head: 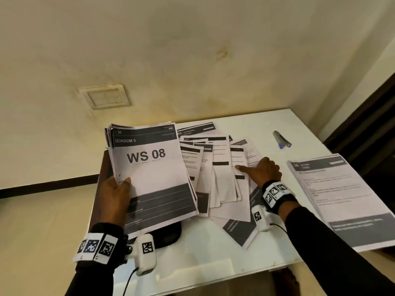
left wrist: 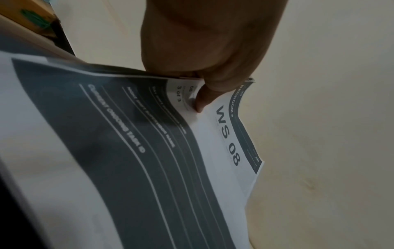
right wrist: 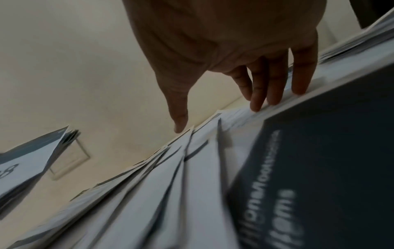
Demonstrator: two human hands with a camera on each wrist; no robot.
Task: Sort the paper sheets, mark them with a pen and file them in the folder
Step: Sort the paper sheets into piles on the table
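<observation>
The sorting is looking part done, and the marking and filing are looking untouched, as far as these views are showing. At the left, the left hand [head: 116,194] is holding up a thick sheaf of white printed paper sheets [head: 154,178] headed "BEDROOM 3" and "WS 08"; its grip is closing on the sheaf's lower left edge, thumb pressing on the front page and the other fingers hidden behind. Beneath the sheaf's lower corner a dark, rounded black object [head: 168,232] is lying on the white counter [head: 213,253]; whether it is the folder I cannot tell.

In the middle, a fanned spread of loose white sheets with black header bars [head: 215,174] is lying unsorted on the counter. The right hand [head: 264,170] is resting on this spread with its grip open, fingers straight and spread, tips touching paper, holding nothing.

Further right, a grey pen with a blue cap [head: 282,139] is lying alone near the counter's far edge, well apart from both hands. At the far right, a squared flat pile of white printed pages numbered "34" [head: 335,195] is sitting at the counter's corner, seemingly already sorted out.
</observation>
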